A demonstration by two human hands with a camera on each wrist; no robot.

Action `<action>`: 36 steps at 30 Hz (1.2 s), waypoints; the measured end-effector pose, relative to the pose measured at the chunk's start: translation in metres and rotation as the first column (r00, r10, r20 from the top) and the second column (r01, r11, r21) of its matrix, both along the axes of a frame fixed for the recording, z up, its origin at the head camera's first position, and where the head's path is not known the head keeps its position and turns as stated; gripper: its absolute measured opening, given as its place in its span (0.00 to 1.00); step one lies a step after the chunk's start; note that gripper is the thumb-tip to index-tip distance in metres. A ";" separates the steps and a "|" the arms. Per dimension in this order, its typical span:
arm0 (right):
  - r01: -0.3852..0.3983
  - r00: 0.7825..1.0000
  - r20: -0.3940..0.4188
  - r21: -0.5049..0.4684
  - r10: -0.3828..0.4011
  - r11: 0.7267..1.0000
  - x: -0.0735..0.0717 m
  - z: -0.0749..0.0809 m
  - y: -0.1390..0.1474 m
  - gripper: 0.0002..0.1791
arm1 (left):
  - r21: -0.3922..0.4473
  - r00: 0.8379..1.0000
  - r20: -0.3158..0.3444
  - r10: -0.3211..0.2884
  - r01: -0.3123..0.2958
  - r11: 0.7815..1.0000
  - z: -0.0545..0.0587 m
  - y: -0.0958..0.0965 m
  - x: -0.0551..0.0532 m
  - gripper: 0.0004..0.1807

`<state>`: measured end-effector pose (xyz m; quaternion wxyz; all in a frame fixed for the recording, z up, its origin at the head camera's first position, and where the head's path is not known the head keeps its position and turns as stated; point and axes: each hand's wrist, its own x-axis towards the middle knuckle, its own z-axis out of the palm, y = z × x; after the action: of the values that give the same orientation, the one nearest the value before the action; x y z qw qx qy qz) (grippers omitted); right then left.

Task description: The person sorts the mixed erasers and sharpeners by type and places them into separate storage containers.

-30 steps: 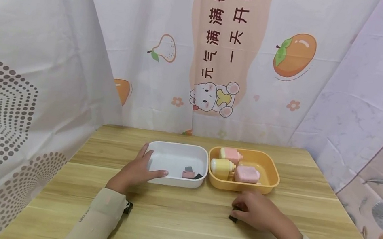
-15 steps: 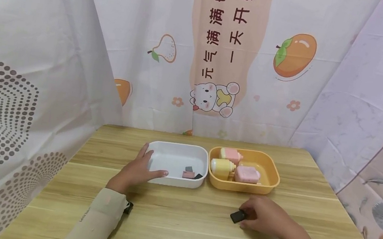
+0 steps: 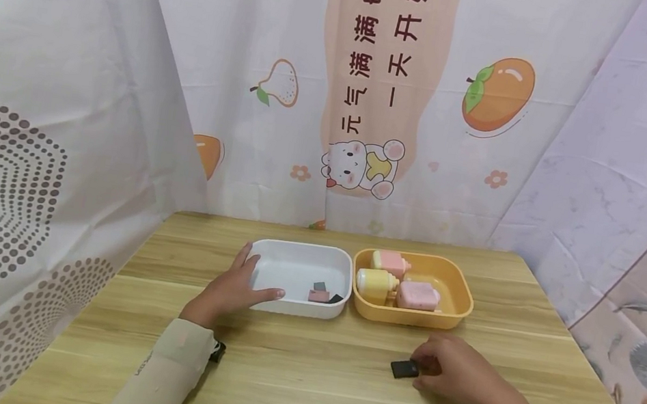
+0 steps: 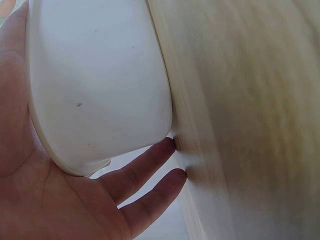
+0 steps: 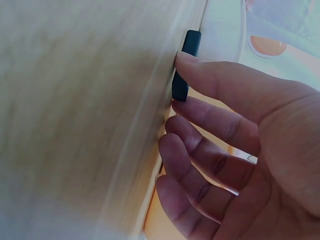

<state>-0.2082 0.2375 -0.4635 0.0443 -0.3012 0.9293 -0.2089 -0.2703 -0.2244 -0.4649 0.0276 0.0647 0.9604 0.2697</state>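
In the head view my right hand (image 3: 454,376) is low over the table, right of centre. Its thumb and index finger pinch the near end of a small flat black rectangular piece (image 3: 404,369). The right wrist view shows this black piece (image 5: 186,65) at the table surface, with the other fingers loosely bent beside it. My left hand (image 3: 230,292) rests against the left end of a white tray (image 3: 293,307), thumb along the front rim. Nearly straight fingers reach down its outside to the table in the left wrist view. Inside lie a pink piece (image 3: 318,296), a grey piece (image 3: 319,286) and a black one (image 3: 335,298).
Touching the white tray's right end stands an orange tray (image 3: 457,310). It holds a yellow bottle-shaped item (image 3: 374,284), a pink-and-cream one (image 3: 389,262) and a pale pink one (image 3: 417,295). A printed curtain (image 3: 265,173) hangs behind the wooden table (image 3: 299,378).
My right hand has slid to the right and slightly back toward me, and more of the black piece shows, now turned sideways. The left hand has stayed at the white tray.
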 end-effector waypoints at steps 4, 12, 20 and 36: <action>-0.002 1.000 0.011 -0.004 0.002 1.000 -0.001 0.000 0.000 0.12 | 0.002 1.000 0.008 0.004 -0.004 1.000 0.001 0.000 0.000 0.69; -0.012 1.000 0.002 -0.014 0.012 1.000 -0.001 0.000 0.001 0.10 | -0.013 1.000 0.007 0.002 -0.002 1.000 0.001 0.001 0.000 0.68; -0.016 1.000 -0.026 -0.011 0.016 1.000 -0.001 0.002 -0.002 0.09 | -0.010 1.000 0.009 0.007 -0.007 1.000 0.004 0.001 0.001 0.67; -0.055 0.993 -0.107 -0.042 0.051 0.998 -0.006 0.012 -0.012 0.10 | -0.012 1.000 0.001 0.011 -0.011 1.000 0.004 0.002 0.003 0.68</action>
<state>-0.2145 0.2257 -0.4512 -0.0062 -0.3373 0.9171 -0.2124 -0.2673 -0.2223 -0.4612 0.0272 0.0592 0.9623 0.2642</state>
